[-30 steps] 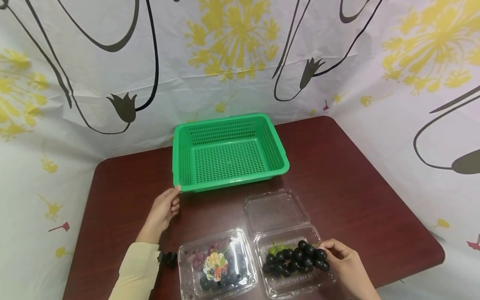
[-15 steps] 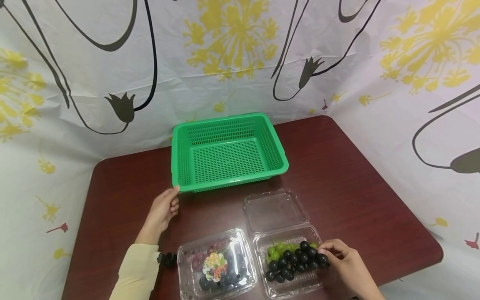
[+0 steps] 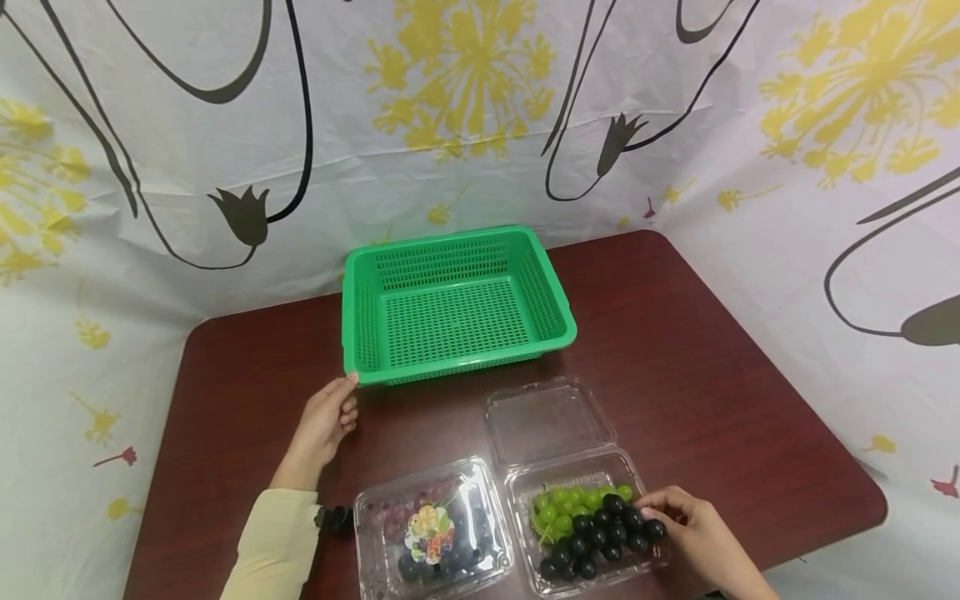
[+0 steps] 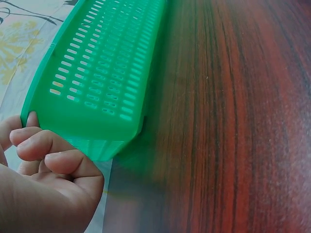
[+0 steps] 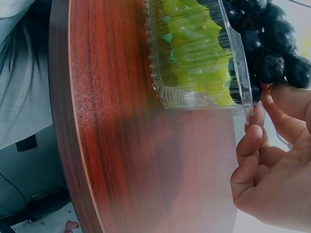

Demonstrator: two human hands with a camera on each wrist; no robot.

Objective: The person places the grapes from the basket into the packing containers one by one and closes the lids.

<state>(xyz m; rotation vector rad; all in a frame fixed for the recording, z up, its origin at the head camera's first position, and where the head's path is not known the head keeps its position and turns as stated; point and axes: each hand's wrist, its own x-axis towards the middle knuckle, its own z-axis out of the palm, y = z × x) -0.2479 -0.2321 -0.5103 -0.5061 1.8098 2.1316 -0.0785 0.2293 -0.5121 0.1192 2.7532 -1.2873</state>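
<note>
My left hand point(image 3: 324, 421) pinches the near left corner of the green basket's rim point(image 3: 450, 367), thumb and fingertip on the edge, other fingers curled. At the front right, my right hand point(image 3: 693, 533) pinches one end of a bunch of black grapes point(image 3: 600, 533) above a clear plastic box point(image 3: 588, 585) with its lid point(image 3: 551, 421) laid open behind. A bunch of green grapes point(image 3: 558, 508) lies in that box, partly covered by the black bunch. In the right wrist view the black grapes point(image 5: 272, 65) stand above the box's rim.
Left of the open box stands a closed clear box point(image 3: 480, 492) with red and dark grapes and a fruit sticker point(image 3: 431, 533). Everything rests on a dark red wooden table point(image 3: 675, 375), with a patterned cloth point(image 3: 465, 183) hanging behind.
The right hand has shifted slightly right and toward me with the black grapes, uncovering more of the green ones. The left hand has stayed on the basket's corner.
</note>
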